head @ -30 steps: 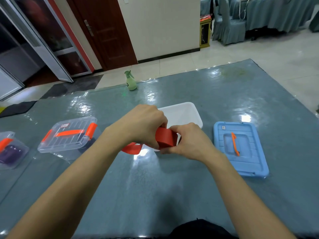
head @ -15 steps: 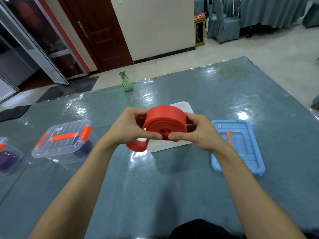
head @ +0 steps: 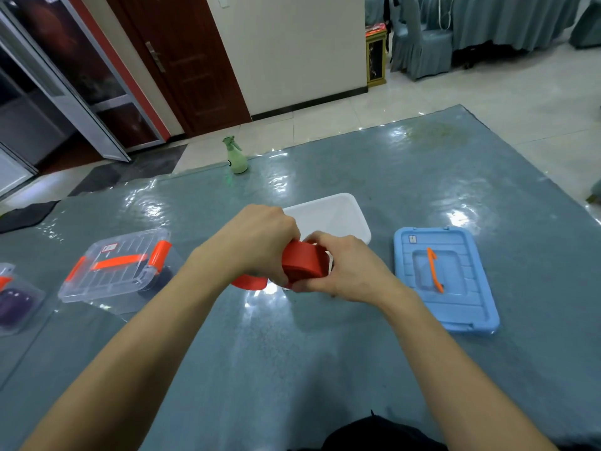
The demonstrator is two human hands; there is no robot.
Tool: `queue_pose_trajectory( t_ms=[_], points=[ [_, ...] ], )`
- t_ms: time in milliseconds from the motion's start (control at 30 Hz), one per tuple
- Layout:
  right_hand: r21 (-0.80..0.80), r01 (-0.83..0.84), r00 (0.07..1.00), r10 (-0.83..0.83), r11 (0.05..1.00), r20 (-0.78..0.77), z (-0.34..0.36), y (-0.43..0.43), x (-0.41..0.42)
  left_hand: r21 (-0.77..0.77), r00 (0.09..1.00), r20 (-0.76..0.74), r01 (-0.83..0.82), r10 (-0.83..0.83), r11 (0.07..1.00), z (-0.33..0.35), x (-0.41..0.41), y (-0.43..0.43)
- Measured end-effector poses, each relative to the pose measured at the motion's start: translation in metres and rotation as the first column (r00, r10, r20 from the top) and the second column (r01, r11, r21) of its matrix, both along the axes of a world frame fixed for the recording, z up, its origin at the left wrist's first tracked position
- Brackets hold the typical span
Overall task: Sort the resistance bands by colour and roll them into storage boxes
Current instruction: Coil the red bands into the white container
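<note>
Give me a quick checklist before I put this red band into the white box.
1. Grip on the red band: ok; left hand and right hand both hold the roll.
2. Roll finished: not ok; a loose tail hangs under the left hand.
3. White box open: ok; no lid on it.
4. Box empty: cannot tell; the hands hide its near part.
5. Blue lid out of the way: ok; it lies flat, right of the box.
</note>
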State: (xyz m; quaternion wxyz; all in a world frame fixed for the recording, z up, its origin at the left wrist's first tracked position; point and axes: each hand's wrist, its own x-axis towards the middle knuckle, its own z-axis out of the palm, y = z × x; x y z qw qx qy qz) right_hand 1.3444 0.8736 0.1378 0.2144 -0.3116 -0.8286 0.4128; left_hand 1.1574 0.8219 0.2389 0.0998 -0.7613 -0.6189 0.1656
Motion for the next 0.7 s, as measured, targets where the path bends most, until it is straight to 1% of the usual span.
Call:
queue_pose_trajectory(
  t_ms=[67, 100, 133, 167, 200, 233, 267, 300, 367, 400, 433, 467, 500, 533, 567, 633, 700],
  points=[
    [-0.051, -0.002, 0.999, 0.0, 0.999, -0.054, 0.001, 0.0, -0.001, 0.03, 1.0, 0.014, 0.018, -0.018, 0.999, 0.0, 0.002, 0.002],
    [-0.086, 0.006, 0.995, -0.014, 0.996, -0.097, 0.0, 0.002, 0.0, 0.041, 0.999, 0.049, 0.009, -0.011, 0.999, 0.001, 0.0, 0.003],
    [-0.114, 0.018, 0.989, -0.034, 0.993, -0.142, -0.001, 0.005, 0.002, 0.035, 0.993, 0.118, -0.014, 0.009, 0.999, 0.003, -0.003, 0.003],
    [-0.15, 0.027, 0.981, -0.055, 0.988, -0.185, -0.002, 0.008, 0.006, 0.01, 0.971, 0.235, -0.057, 0.053, 0.998, 0.006, -0.008, 0.002],
    [-0.205, 0.029, 0.969, -0.077, 0.978, -0.233, -0.002, 0.012, 0.011, -0.033, 0.911, 0.397, -0.107, 0.111, 0.994, 0.009, -0.015, 0.0],
    [-0.264, 0.025, 0.953, -0.103, 0.964, -0.284, -0.001, 0.016, 0.017, -0.087, 0.81, 0.564, -0.136, 0.161, 0.987, 0.011, -0.022, -0.003],
    [-0.318, 0.013, 0.932, -0.126, 0.948, -0.34, 0.001, 0.02, 0.021, -0.134, 0.69, 0.699, -0.133, 0.188, 0.982, 0.011, -0.031, -0.006],
    [-0.357, -0.003, 0.906, -0.148, 0.934, -0.395, 0.003, 0.023, 0.025, -0.159, 0.578, 0.792, -0.117, 0.197, 0.98, 0.008, -0.038, -0.009],
    [-0.41, -0.043, 0.848, -0.183, 0.911, -0.497, 0.009, 0.026, 0.03, -0.181, 0.392, 0.898, -0.087, 0.201, 0.98, -0.003, -0.042, -0.01],
    [-0.424, -0.061, 0.826, -0.193, 0.903, -0.53, 0.012, 0.028, 0.032, -0.172, 0.319, 0.928, -0.084, 0.19, 0.981, -0.008, -0.039, -0.01],
    [-0.432, -0.075, 0.811, -0.197, 0.899, -0.55, 0.013, 0.028, 0.032, -0.154, 0.271, 0.947, -0.094, 0.174, 0.984, -0.012, -0.035, -0.009],
    [-0.438, -0.087, 0.8, -0.199, 0.895, -0.566, 0.012, 0.028, 0.031, -0.136, 0.245, 0.956, -0.109, 0.159, 0.985, -0.014, -0.031, -0.008],
    [-0.447, -0.1, 0.792, -0.201, 0.889, -0.576, 0.011, 0.027, 0.03, -0.122, 0.24, 0.959, -0.121, 0.148, 0.985, -0.015, -0.028, -0.007],
    [-0.461, -0.117, 0.789, -0.199, 0.88, -0.581, 0.008, 0.025, 0.028, -0.112, 0.259, 0.955, -0.135, 0.144, 0.985, -0.014, -0.025, -0.006],
    [-0.479, -0.141, 0.796, -0.188, 0.867, -0.576, 0.006, 0.023, 0.027, -0.098, 0.305, 0.942, -0.154, 0.141, 0.983, -0.011, -0.024, -0.005],
    [-0.489, -0.17, 0.85, -0.123, 0.856, -0.512, 0.004, 0.021, 0.027, -0.057, 0.446, 0.884, -0.192, 0.139, 0.98, -0.007, -0.024, -0.005],
    [-0.411, -0.085, 0.935, -0.07, 0.908, -0.346, 0.006, 0.021, 0.029, -0.025, 0.599, 0.789, -0.194, 0.138, 0.981, -0.001, -0.022, -0.004]
  ],
)
